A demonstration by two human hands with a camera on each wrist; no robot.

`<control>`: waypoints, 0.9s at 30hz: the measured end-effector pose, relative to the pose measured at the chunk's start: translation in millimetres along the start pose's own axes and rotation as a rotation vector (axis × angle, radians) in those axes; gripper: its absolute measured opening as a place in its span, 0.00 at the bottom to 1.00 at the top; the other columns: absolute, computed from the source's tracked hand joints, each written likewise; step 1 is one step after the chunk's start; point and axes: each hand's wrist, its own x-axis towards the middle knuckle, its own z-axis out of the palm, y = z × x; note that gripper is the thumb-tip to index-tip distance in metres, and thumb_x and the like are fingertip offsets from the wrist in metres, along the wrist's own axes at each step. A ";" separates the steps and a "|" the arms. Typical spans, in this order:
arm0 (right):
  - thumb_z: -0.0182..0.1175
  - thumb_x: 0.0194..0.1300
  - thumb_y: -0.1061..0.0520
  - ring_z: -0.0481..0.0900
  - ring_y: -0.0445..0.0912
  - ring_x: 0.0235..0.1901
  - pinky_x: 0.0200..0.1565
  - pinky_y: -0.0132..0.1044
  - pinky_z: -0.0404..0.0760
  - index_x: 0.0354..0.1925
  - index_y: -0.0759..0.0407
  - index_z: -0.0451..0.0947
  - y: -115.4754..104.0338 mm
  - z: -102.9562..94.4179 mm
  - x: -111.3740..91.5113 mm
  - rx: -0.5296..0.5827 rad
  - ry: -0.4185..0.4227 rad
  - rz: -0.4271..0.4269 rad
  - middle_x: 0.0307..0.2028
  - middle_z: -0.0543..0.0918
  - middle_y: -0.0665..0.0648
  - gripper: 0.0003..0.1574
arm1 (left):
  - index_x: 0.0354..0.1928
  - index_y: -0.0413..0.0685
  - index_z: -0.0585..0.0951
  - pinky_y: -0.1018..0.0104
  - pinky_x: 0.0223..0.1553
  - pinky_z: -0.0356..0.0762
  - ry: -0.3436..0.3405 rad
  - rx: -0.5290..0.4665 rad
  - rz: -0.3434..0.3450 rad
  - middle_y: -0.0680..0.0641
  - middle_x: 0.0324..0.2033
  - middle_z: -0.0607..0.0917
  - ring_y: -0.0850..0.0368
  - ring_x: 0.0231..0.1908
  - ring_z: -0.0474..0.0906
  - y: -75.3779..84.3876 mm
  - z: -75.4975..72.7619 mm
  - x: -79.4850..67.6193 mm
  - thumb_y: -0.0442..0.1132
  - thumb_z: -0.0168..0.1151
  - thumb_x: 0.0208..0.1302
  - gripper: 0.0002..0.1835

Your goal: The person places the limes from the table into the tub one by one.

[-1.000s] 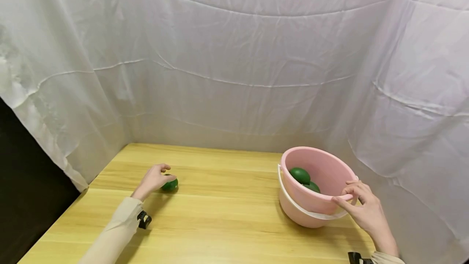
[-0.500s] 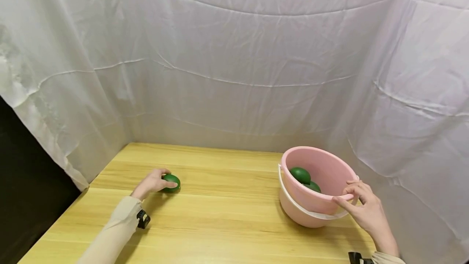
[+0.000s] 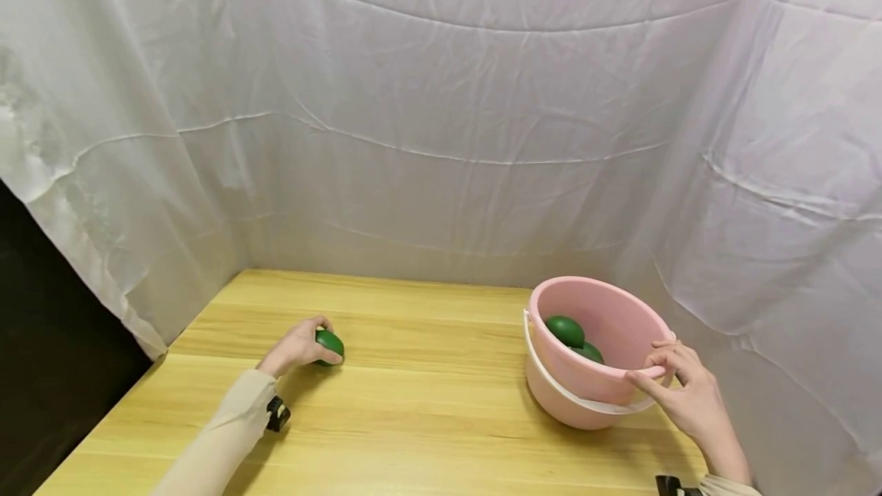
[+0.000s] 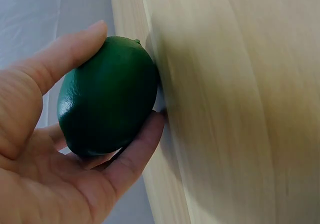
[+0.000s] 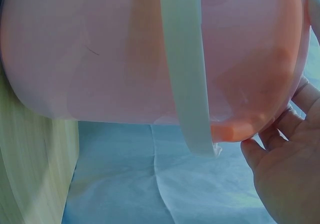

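At the left of the table (image 3: 413, 404), my left hand (image 3: 298, 347) grips a glossy dark green lime (image 3: 329, 344). In the left wrist view the thumb lies along one side of the lime (image 4: 107, 96) and the fingers curl under the other, right by the wood. On the right stands a pink bucket (image 3: 575, 373), tilted a little in the head view, with its white handle (image 3: 599, 406) hanging down in front. My right hand (image 3: 689, 393) pinches the bucket's near right rim between thumb and fingers. Inside the bucket lie green limes (image 3: 565, 331), partly hidden by its wall.
A pale grey-white curtain (image 3: 441, 197) hangs behind the table and along both sides. Beyond the table's left edge is a dark area (image 3: 55, 358). Bare wood lies between the left hand and the bucket.
The left hand has closed its thumb and fingers round the lime, and the lime has shifted slightly to the right with it. The right hand and bucket stay in place.
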 end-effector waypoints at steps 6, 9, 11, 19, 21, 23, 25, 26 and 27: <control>0.79 0.42 0.61 0.64 0.22 0.53 0.56 0.11 0.53 0.24 0.47 0.75 -0.9 -0.4 -0.2 -0.009 -0.007 -0.003 0.45 0.72 0.28 0.20 | 0.45 0.44 0.73 0.60 0.37 0.76 -0.033 -0.010 -0.005 0.40 0.44 0.78 0.47 0.40 0.75 2.7 2.6 -0.7 0.37 0.79 0.44 0.27; 0.79 0.42 0.61 0.64 0.21 0.53 0.56 0.11 0.53 0.24 0.47 0.75 -1.9 -0.6 0.1 -0.009 -0.007 -0.007 0.45 0.72 0.28 0.20 | 0.44 0.44 0.73 0.61 0.35 0.76 -0.037 -0.023 -0.006 0.40 0.42 0.78 0.48 0.40 0.75 3.5 2.1 -0.3 0.37 0.78 0.44 0.26; 0.79 0.42 0.61 0.64 0.21 0.53 0.55 0.11 0.53 0.24 0.47 0.75 -2.3 -0.9 0.4 -0.009 -0.007 -0.008 0.45 0.72 0.28 0.20 | 0.44 0.43 0.74 0.62 0.34 0.77 -0.033 -0.036 -0.001 0.40 0.41 0.78 0.48 0.38 0.75 5.1 1.7 0.6 0.36 0.78 0.44 0.26; 0.79 0.42 0.61 0.65 0.21 0.52 0.54 0.11 0.54 0.23 0.46 0.75 -2.2 -1.3 0.2 -0.012 -0.001 -0.001 0.45 0.72 0.28 0.21 | 0.49 0.38 0.75 0.59 0.31 0.83 0.004 -0.088 -0.021 0.37 0.40 0.78 0.48 0.35 0.77 17.5 4.7 3.6 0.35 0.73 0.45 0.27; 0.79 0.41 0.61 0.65 0.21 0.52 0.55 0.11 0.54 0.23 0.46 0.75 -1.8 -1.1 0.5 -0.013 0.001 -0.005 0.44 0.72 0.28 0.21 | 0.49 0.39 0.77 0.58 0.31 0.83 0.009 -0.100 -0.018 0.37 0.41 0.78 0.48 0.35 0.76 21.3 6.1 4.0 0.35 0.72 0.46 0.26; 0.79 0.41 0.62 0.65 0.21 0.52 0.55 0.11 0.54 0.23 0.46 0.75 -1.5 -0.8 0.7 -0.012 0.001 -0.010 0.44 0.72 0.27 0.21 | 0.49 0.41 0.79 0.57 0.31 0.83 0.017 -0.111 -0.013 0.38 0.41 0.78 0.48 0.34 0.77 24.8 7.6 5.5 0.35 0.72 0.46 0.24; 0.79 0.41 0.62 0.65 0.21 0.53 0.55 0.11 0.54 0.23 0.46 0.75 -1.5 -0.8 0.9 -0.007 0.001 -0.012 0.44 0.72 0.27 0.21 | 0.51 0.42 0.80 0.56 0.30 0.83 0.032 -0.118 0.004 0.37 0.41 0.79 0.48 0.33 0.78 28.2 8.9 7.9 0.35 0.72 0.47 0.24; 0.79 0.41 0.62 0.65 0.22 0.53 0.55 0.11 0.54 0.24 0.46 0.75 -1.6 -0.9 1.0 -0.006 0.001 -0.013 0.45 0.72 0.27 0.21 | 0.51 0.44 0.81 0.57 0.30 0.83 0.048 -0.122 0.013 0.37 0.41 0.79 0.48 0.33 0.78 30.3 9.6 9.6 0.35 0.72 0.47 0.24; 0.79 0.41 0.62 0.65 0.22 0.53 0.55 0.11 0.54 0.24 0.47 0.76 -1.7 -1.1 1.2 -0.003 0.000 -0.012 0.45 0.72 0.28 0.20 | 0.51 0.45 0.81 0.57 0.30 0.82 0.068 -0.118 0.023 0.37 0.42 0.79 0.48 0.33 0.78 32.3 10.2 11.5 0.36 0.73 0.48 0.24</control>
